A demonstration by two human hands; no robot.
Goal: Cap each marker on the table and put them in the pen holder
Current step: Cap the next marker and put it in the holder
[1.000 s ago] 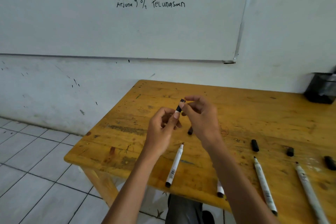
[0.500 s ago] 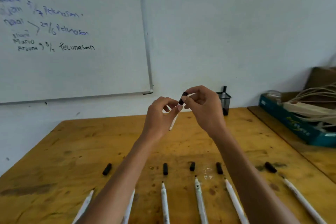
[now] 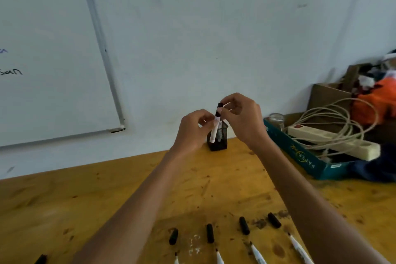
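I hold a white marker point(image 3: 215, 129) nearly upright in the air, its black cap point(image 3: 219, 109) on the top end. My left hand point(image 3: 194, 129) pinches the white barrel and my right hand point(image 3: 241, 117) pinches the cap. Right behind the marker, a black mesh pen holder point(image 3: 219, 142) stands at the table's far edge by the wall. Several loose black caps point(image 3: 210, 233) lie in a row on the yellow wooden table point(image 3: 85, 199) near me. Below them, several uncapped white markers point(image 3: 256, 254) point their tips at the caps.
A whiteboard point(image 3: 53, 70) hangs on the wall at the left. On the right, a teal cardboard box point(image 3: 300, 156) holds a white power strip point(image 3: 330, 139) with coiled cable and a glass jar point(image 3: 276, 120). Behind it lie a brown box and orange cloth.
Both hands have carried the marker forward and right, up to the pen holder. The view has swung right, so the whiteboard writing is mostly out of sight.
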